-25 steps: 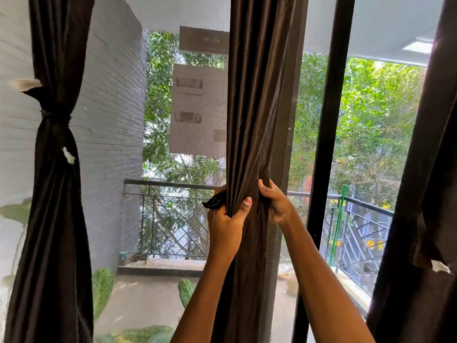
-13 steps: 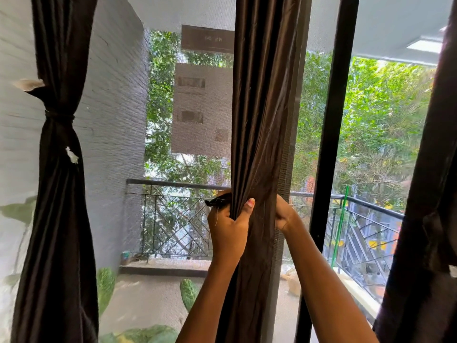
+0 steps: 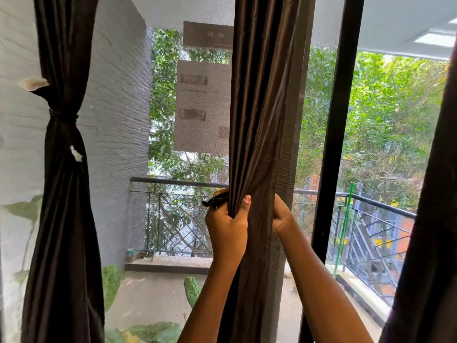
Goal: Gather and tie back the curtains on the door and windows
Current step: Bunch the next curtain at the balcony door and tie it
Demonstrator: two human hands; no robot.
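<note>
A balcony railing [image 3: 170, 180] shows beyond the glass. Three brown curtains: tied curtain [image 3: 64, 194] left, third curtain [image 3: 430, 219] right, centre curtain [image 3: 257, 120] clenched by my left hand [image 3: 226, 224] and right hand [image 3: 280, 216].

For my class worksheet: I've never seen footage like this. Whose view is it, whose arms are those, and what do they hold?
No machine: a person wears a head camera, so you look along their own arms. The left hand and right hand both grip the gathered middle dark brown shiny curtain. A short dark fabric strip, probably a tie, pokes from the left hand. The left dark brown curtain is already tied; a third curtain hangs at the right edge.
</note>
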